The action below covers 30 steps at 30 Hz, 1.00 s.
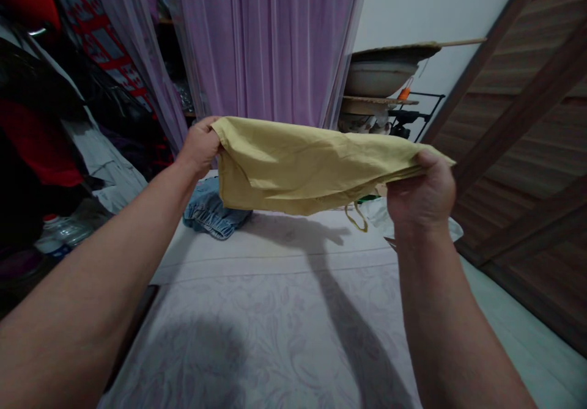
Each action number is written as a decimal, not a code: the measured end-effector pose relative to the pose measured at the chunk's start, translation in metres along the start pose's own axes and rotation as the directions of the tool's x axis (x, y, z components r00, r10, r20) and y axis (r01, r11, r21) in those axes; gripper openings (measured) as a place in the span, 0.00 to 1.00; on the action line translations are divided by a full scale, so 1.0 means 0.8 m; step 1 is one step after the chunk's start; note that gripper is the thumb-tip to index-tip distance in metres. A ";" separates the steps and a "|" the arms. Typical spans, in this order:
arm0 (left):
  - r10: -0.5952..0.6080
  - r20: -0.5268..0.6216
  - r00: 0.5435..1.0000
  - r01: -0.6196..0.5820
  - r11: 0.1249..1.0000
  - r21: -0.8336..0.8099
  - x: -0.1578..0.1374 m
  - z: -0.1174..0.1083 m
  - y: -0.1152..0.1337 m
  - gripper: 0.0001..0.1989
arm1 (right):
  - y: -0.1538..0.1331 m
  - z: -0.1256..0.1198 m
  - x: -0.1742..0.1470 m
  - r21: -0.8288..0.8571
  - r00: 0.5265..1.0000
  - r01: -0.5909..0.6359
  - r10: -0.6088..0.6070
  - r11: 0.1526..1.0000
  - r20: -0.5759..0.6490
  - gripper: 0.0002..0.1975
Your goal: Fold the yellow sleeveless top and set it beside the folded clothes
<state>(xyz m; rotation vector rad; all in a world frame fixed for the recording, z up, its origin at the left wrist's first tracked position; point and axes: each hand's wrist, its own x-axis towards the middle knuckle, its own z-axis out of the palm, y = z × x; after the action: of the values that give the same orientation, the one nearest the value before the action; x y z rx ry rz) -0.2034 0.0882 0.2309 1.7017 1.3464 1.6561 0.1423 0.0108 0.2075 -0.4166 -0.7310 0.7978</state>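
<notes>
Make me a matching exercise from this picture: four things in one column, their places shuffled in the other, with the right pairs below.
Things
1. yellow cloth
2. denim garment
3. purple curtain
4. wide pale basin

Places
A. hangs in folds at the back, beyond the hands
B. on a shelf near the white wall
C. held up between the left hand and the right hand
D. lies bunched on the pale bedding

Right pairs: 1-C, 2-D, 3-A, 4-B
</notes>
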 end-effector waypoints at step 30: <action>-0.162 0.446 0.880 0.064 0.972 0.227 -0.272 -0.061 -0.123 0.18 | 0.070 -0.085 -0.140 -0.558 0.861 -0.494 0.465 0.667 -0.206 0.14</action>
<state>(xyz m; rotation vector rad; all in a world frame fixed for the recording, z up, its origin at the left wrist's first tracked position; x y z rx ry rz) -0.2453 -0.0647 0.0458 1.9333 1.3751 0.9785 0.1107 -0.0442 0.0798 -1.2467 -0.8350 1.0415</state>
